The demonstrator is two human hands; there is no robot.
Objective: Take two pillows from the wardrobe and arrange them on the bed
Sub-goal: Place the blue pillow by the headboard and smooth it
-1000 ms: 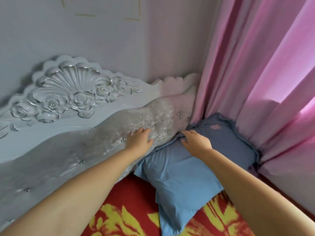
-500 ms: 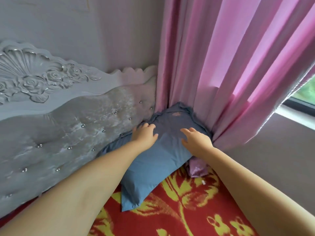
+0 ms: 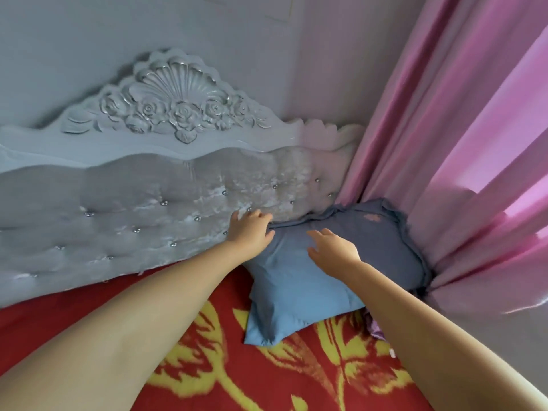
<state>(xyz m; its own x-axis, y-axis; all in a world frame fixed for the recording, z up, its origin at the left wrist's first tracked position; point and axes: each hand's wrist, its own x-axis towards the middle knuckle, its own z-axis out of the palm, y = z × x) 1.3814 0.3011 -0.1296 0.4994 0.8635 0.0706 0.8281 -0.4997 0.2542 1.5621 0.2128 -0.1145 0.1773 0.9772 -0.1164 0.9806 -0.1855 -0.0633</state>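
Note:
A blue pillow (image 3: pixel 299 280) lies on the bed's red and yellow blanket (image 3: pixel 267 375), pushed into the corner between the headboard and the pink curtain. My left hand (image 3: pixel 250 228) rests at the pillow's upper left edge, against the headboard, fingers spread. Over the middle of the pillow my right hand (image 3: pixel 332 249) is flat with its fingers apart. Neither hand grips the fabric. Only one pillow is in view.
A grey tufted headboard (image 3: pixel 133 209) with carved roses runs along the left. Pink curtains (image 3: pixel 462 149) hang on the right and press against the pillow. A grey wall (image 3: pixel 148 31) rises behind.
The view has swung back left, showing more headboard. My left hand slid to the pillow's upper left edge by the headboard; my right hand stays on top of the pillow.

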